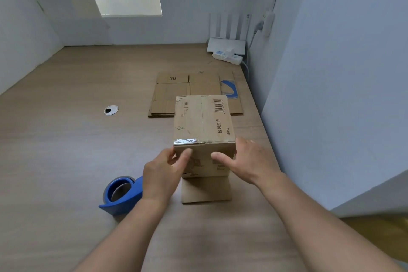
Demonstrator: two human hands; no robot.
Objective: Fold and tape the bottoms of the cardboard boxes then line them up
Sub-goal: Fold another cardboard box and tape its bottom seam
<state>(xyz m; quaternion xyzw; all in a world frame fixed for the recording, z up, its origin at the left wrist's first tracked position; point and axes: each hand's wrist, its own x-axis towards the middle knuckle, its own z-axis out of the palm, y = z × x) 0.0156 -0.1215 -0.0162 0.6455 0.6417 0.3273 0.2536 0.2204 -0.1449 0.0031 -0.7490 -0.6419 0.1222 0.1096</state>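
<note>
Nearest us, the tape dispenser (120,194) lies on the table (66,150), just left of our left hand (162,172). That hand grips the box (203,121) at its near left corner, thumb on the near face and fingers curled round the side, while our right hand (247,161) holds the near right corner the same way, its fingers straighter. The box stands taped side up, and beyond it lie flat boxes (174,95).
</note>
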